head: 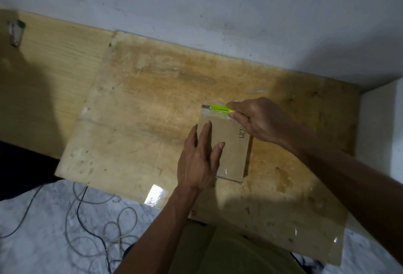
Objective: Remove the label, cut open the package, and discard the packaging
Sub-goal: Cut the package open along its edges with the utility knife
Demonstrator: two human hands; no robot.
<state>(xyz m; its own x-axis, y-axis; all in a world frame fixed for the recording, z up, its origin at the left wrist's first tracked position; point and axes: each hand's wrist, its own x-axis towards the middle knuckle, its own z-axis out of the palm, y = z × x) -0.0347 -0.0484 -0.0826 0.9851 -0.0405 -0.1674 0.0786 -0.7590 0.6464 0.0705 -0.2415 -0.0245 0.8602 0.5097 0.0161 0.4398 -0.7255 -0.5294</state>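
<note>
While the left hand point(199, 160) lies flat and open on the brown package point(231, 149), fingers spread and pinning its near-left part to the board point(139, 108), the right hand point(257, 118) is clenched round a yellow-green utility knife point(220, 109). Knife lies along the package's far edge, over the clear tape strip point(214, 114) there; metal blade tip sticks out leftward from the grip, ending at the package's far-left corner. Thumb and fingers wrap the handle's rear, so that end is hidden. Package lies flat on the stained plywood board, directly under both hands, handwriting just below the right hand's knuckles. Glossy clear film point(156, 195) lies on the board's near edge, left of the left wrist. Loose cables point(102, 228) lie on the floor below that.
</note>
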